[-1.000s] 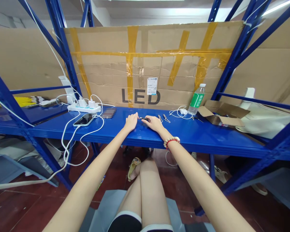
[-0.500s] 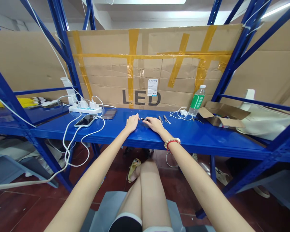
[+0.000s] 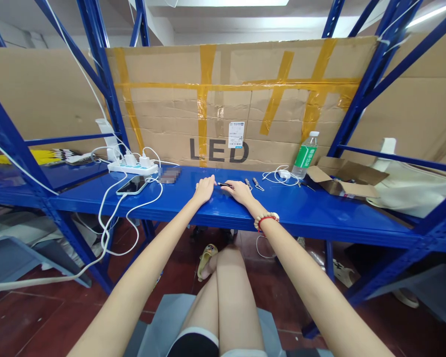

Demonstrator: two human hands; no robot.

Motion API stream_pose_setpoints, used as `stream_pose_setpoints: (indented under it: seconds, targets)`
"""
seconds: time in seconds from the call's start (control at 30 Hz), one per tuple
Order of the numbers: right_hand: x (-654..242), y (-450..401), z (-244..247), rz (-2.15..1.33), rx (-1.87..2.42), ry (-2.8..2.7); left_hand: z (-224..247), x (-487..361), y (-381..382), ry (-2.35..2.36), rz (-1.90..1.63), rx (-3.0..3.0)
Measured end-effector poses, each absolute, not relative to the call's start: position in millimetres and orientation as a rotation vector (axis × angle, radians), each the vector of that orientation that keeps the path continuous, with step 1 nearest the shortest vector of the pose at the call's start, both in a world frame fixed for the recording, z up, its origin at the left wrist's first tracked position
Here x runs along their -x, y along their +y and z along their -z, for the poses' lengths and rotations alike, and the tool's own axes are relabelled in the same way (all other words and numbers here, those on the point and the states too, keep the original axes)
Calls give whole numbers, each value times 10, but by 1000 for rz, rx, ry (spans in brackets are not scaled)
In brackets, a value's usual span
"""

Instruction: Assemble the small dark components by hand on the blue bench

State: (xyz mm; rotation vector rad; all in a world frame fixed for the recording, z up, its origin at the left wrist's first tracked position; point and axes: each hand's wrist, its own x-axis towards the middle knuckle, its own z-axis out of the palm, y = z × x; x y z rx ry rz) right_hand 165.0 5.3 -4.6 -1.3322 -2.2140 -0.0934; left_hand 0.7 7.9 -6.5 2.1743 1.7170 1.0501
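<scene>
Very little has moved over the last second: the whole scene sits slightly lower and farther right in view, while both hands keep their places on the blue table (image 3: 308, 210). Right hand (image 3: 239, 191) rests near the middle, its fingers clamped on a slim black stick (image 3: 226, 185), which lies almost level just above the surface, one end pointing to nine o'clock. Left hand (image 3: 205, 189) is just beside that end, fingers together and thumb side toward the stick; I cannot tell whether it grips anything or touches the tip.

Taking the stick as the clock's centre, two small grey pieces (image 3: 257, 184) with wire loops lie near the right hand at three o'clock. Farther out the same way come a white cable (image 3: 271, 176) and an open box (image 3: 359, 190), with an upright bottle (image 3: 305, 156) between two and three. At nine o'clock lie a blurred-out brown item (image 3: 170, 175) and, beyond it, a phone (image 3: 132, 185); a power strip (image 3: 133, 169) with plugs in it sits a little past nine. Cardboard (image 3: 163, 124) marked LED stands at twelve, bearing a white label (image 3: 236, 134). A bracelet (image 3: 266, 221) circles the right wrist at four.
</scene>
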Motion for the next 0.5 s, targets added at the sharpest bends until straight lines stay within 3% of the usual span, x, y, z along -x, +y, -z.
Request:
stream_pose_setpoints:
  seconds: [0.5]
  targets:
    - [-1648, 45, 39, 76, 1337, -2205, 70, -3, 84, 1720, -1038, -2192]
